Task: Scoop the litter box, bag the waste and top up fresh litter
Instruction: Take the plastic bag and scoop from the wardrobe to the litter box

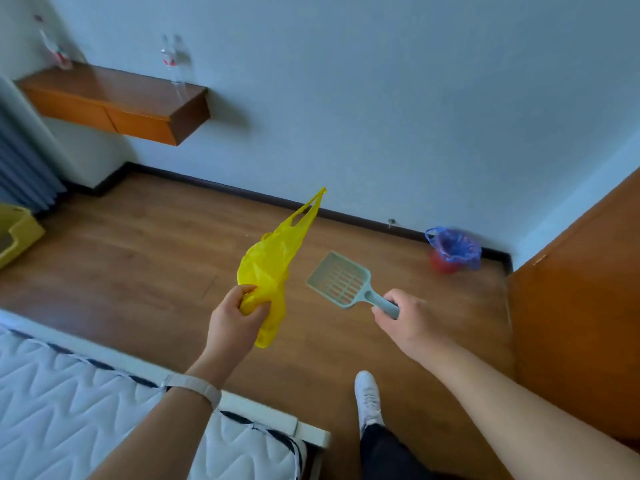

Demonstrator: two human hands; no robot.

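**Forearms out front, bag and scoop both in hand**

Your left hand (235, 317) is fisted round the bunched middle of the yellow plastic bag (270, 261). Your right hand (408, 320) is wrapped round the handle of the pale blue-green scoop (341, 280), with the slotted blade pointing away over the wood floor. You carry both in the air, well apart from the yellow tub (15, 233) at the far left edge. That tub looks to be the litter box, though only a corner shows.

Expect the bag to weigh almost nothing. It is thin, crinkly film, limp and probably slippery, and its two loop handles are flung upward. Gripped at the middle, its mouth is pinched closed, so take it by the loops or rim to open it. Once loaded it will likely sag, so carry it by both loops.

The scoop looks like rigid moulded plastic, light, with raised side walls and long slots. The handle is the right hold, and choking up toward the neck should give firmer digging.

A small red bin with a blue liner (453, 249) stands by the skirting.
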